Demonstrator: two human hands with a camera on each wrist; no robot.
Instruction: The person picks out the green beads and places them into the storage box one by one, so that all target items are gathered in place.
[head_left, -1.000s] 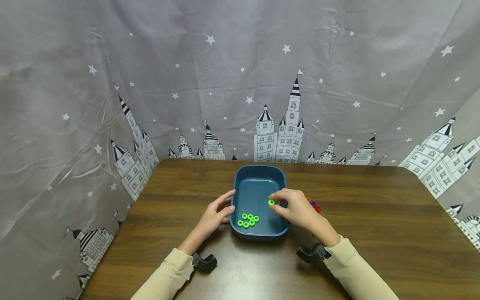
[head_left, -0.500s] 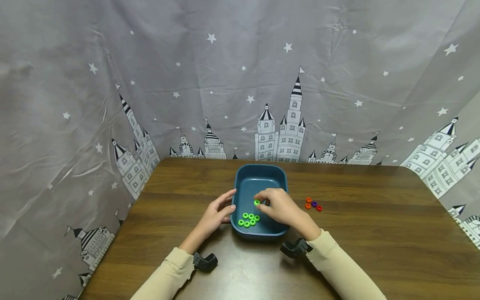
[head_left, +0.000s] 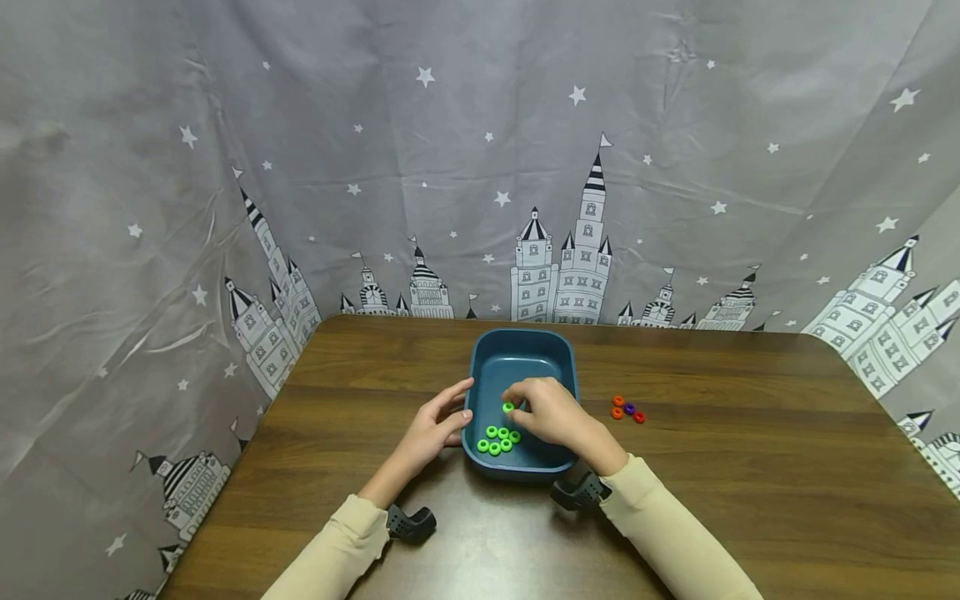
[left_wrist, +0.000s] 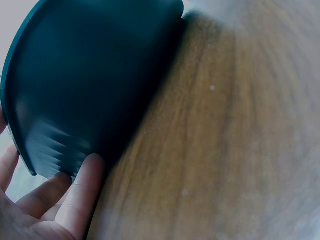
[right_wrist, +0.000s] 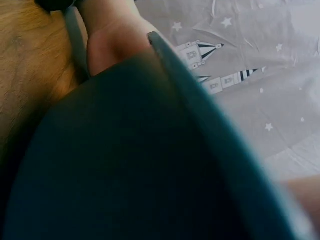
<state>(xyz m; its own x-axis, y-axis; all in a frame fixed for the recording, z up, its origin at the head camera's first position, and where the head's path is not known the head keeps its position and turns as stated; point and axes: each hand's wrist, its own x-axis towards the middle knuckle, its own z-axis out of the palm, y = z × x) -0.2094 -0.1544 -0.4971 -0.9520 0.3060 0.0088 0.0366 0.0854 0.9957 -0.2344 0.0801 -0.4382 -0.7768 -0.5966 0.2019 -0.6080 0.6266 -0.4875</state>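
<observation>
Fingers of the right hand (head_left: 557, 412) pinch a green ring (head_left: 507, 407) within the blue tray (head_left: 525, 368), beyond six green rings (head_left: 504, 438) in its near left corner; the left hand (head_left: 429, 429), loosely spread, touches the tray's left edge.

A deep, dark blue tray (head_left: 502, 375) with rounded corners stands upright, open side up, on the table (head_left: 750, 417), its short sides facing near and far. In its near left part, six small bright green rings (head_left: 495, 448) lie flat in two slanting rows of three, close together, holes up. A seventh matching green ring (head_left: 508, 407) is pinched in the right hand's (head_left: 551, 410) fingers, inside the tray's outline beyond the six; whether it touches the bottom is unclear.
</observation>
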